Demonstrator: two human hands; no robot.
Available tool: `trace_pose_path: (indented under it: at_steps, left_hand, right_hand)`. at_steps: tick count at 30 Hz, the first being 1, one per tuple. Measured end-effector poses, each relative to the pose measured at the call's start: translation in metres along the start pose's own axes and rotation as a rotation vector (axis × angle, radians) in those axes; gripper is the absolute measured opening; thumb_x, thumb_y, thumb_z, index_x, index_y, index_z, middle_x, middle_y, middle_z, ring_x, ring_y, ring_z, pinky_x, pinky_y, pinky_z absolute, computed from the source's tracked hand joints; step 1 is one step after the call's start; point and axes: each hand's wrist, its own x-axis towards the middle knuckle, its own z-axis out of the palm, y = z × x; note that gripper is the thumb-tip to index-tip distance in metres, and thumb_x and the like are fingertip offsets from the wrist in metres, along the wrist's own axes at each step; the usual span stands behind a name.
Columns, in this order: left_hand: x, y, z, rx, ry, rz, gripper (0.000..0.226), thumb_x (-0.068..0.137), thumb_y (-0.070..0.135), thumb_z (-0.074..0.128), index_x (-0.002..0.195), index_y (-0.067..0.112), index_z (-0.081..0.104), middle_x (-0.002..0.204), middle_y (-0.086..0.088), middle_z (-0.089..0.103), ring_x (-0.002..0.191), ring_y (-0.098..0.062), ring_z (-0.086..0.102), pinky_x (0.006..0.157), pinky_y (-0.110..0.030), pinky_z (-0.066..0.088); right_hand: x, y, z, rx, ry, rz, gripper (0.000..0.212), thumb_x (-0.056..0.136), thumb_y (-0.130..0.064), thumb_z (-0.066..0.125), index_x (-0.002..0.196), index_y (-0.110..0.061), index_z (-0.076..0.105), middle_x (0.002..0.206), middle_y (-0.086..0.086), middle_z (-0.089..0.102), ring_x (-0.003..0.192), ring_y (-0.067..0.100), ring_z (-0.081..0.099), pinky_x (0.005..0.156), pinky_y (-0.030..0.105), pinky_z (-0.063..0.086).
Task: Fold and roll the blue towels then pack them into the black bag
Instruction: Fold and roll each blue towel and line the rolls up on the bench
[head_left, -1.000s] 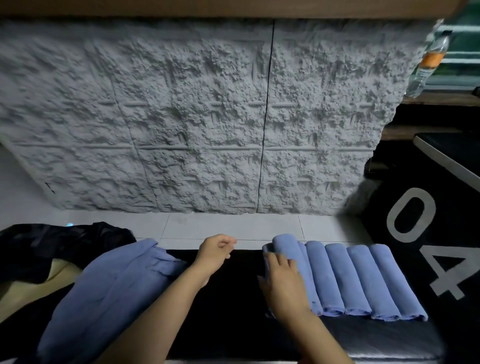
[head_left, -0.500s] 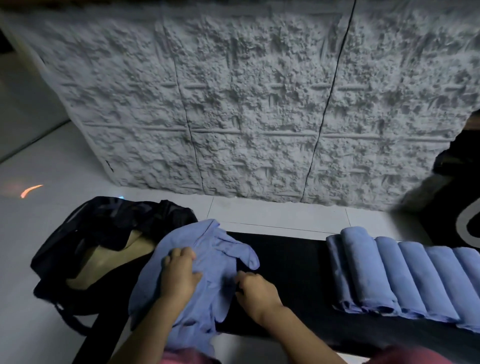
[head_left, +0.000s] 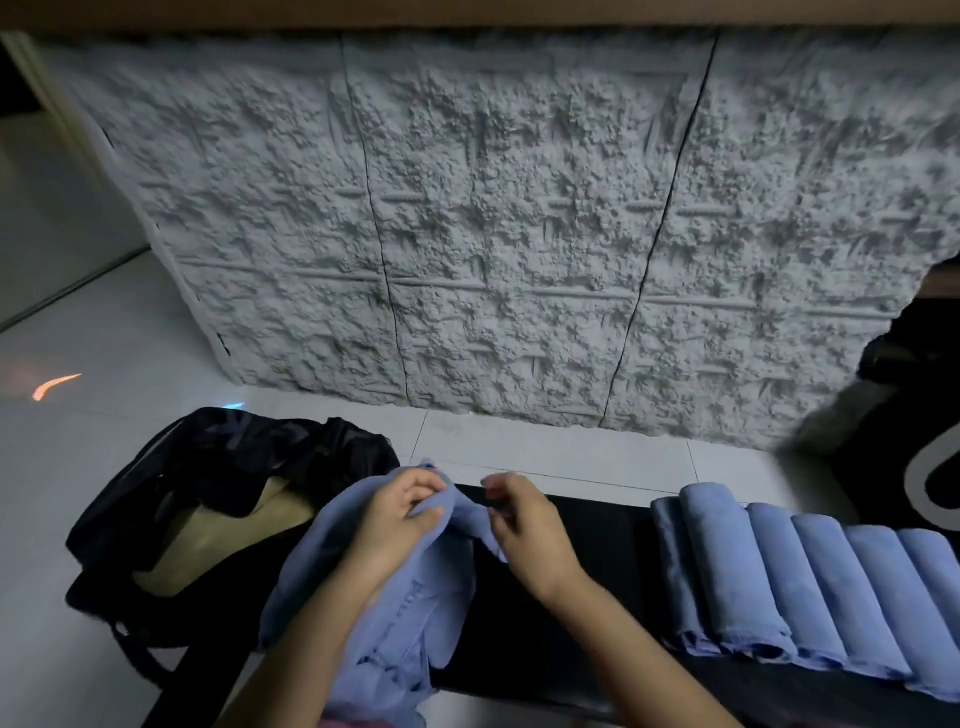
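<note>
Centrally, the person's left hand (head_left: 397, 519) and right hand (head_left: 530, 535) hold a crumpled, unfolded blue cloth towel (head_left: 395, 608) at the left end of the long black worktop (head_left: 561, 597). The towel's lower part spills over the near edge. The fingers (head_left: 423, 484) of the left hand are curled round a bunched fold at the towel's top. The right hand pinches an adjoining fold just beside it, so both hands are closed on the same cloth. A row of rolled blue towels (head_left: 769, 577) lies side by side, touching, at the right end of the worktop, well apart from the hands. The soft black fabric bag (head_left: 218, 467), open and showing a tan lining, sits on the pale tiled floor (head_left: 519, 452) off the worktop's left end, touching the loose towel. A grey rough-textured wall panel (head_left: 519, 234) stands behind. The towel appears thin, light and limp. It should drape and wrinkle freely, hold no shape unaided, and offer ample friction. It is probably best taken by two adjacent corners or along one hem and drawn taut, so that it spreads flat for folding.
</note>
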Motion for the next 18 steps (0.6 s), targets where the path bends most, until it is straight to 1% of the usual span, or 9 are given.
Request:
trace_pose_path:
  at_steps: [1,3,5,6,8,11,15,17,18]
  left_hand:
    - [-0.002,0.015,0.004,-0.008,-0.068,0.034,0.021,0.067,0.004,0.054,0.085,0.013,0.058,0.075,-0.002,0.061,0.065,0.005,0.059,0.063,-0.008,0.042]
    - [-0.003,0.046,0.01,0.041,-0.178,0.091,0.025,0.075,-0.01,0.056,0.088,0.011,0.061,0.082,-0.002,0.063,0.074,0.002,0.061,0.069,-0.01,0.044]
    - [-0.002,0.073,0.012,0.093,-0.271,0.146,0.031,0.078,-0.014,0.058,0.089,0.014,0.063,0.088,0.001,0.066,0.082,-0.001,0.062,0.075,-0.013,0.046]
    - [0.0,0.084,0.011,0.115,-0.296,0.176,0.03,0.077,-0.012,0.06,0.089,0.015,0.063,0.089,0.001,0.066,0.082,-0.003,0.062,0.075,-0.016,0.047]
    - [0.003,0.102,0.01,0.153,-0.292,0.192,0.025,0.072,-0.001,0.067,0.088,0.017,0.063,0.086,0.0,0.066,0.077,-0.009,0.06,0.071,-0.023,0.047]
    - [0.005,0.115,0.002,0.265,-0.222,0.113,0.024,0.066,0.012,0.081,0.08,0.015,0.061,0.071,0.002,0.06,0.064,-0.01,0.053,0.062,-0.022,0.041]
    - [-0.003,0.121,-0.018,0.376,-0.296,-0.013,0.027,0.065,0.02,0.086,0.07,0.012,0.061,0.063,0.0,0.053,0.06,-0.01,0.044,0.056,-0.021,0.032]
    - [-0.01,0.131,-0.027,0.345,-0.348,-0.045,0.022,0.069,0.02,0.083,0.067,0.014,0.062,0.06,0.003,0.056,0.058,-0.008,0.046,0.053,-0.017,0.034]
    - [-0.014,0.139,-0.03,0.264,-0.368,-0.049,0.019,0.071,0.021,0.081,0.067,0.015,0.064,0.062,0.002,0.059,0.06,-0.007,0.049,0.054,-0.016,0.036]
  right_hand:
    - [0.004,-0.011,-0.016,-0.002,-0.031,-0.08,0.044,0.086,-0.001,0.049,0.123,-0.025,0.052,0.123,-0.011,0.053,0.106,0.011,0.046,0.084,0.008,0.037]
    - [0.012,-0.031,-0.047,-0.064,-0.139,-0.23,0.056,0.086,0.001,0.051,0.133,-0.029,0.045,0.132,-0.02,0.045,0.107,0.007,0.034,0.088,0.002,0.029]
    - [0.017,-0.048,-0.073,-0.119,-0.25,-0.306,0.045,0.087,-0.008,0.056,0.12,-0.037,0.05,0.118,-0.019,0.053,0.098,0.009,0.036,0.084,0.01,0.033]
    - [0.019,-0.053,-0.083,-0.141,-0.283,-0.31,0.034,0.086,-0.012,0.059,0.103,-0.041,0.053,0.103,-0.017,0.058,0.091,0.012,0.039,0.078,0.017,0.036]
    - [0.021,-0.062,-0.102,-0.162,-0.288,-0.276,0.027,0.084,-0.017,0.065,0.077,-0.038,0.05,0.076,-0.015,0.054,0.076,0.013,0.044,0.067,0.027,0.035]
    - [0.017,-0.071,-0.129,-0.075,-0.241,-0.198,0.021,0.08,-0.02,0.066,0.071,-0.031,0.05,0.067,-0.012,0.051,0.062,0.008,0.042,0.061,0.029,0.033]
    - [0.0,-0.084,-0.168,0.064,-0.224,-0.147,0.016,0.067,-0.027,0.059,0.064,-0.024,0.044,0.06,-0.014,0.042,0.057,0.002,0.035,0.057,0.021,0.029]
    - [-0.007,-0.088,-0.185,0.079,-0.236,-0.15,0.018,0.065,-0.021,0.055,0.059,-0.022,0.038,0.052,-0.016,0.037,0.053,-0.001,0.031,0.055,0.021,0.025]
    - [-0.009,-0.089,-0.191,0.084,-0.248,-0.143,0.021,0.066,-0.015,0.054,0.058,-0.021,0.036,0.049,-0.017,0.037,0.051,-0.001,0.03,0.055,0.021,0.025]
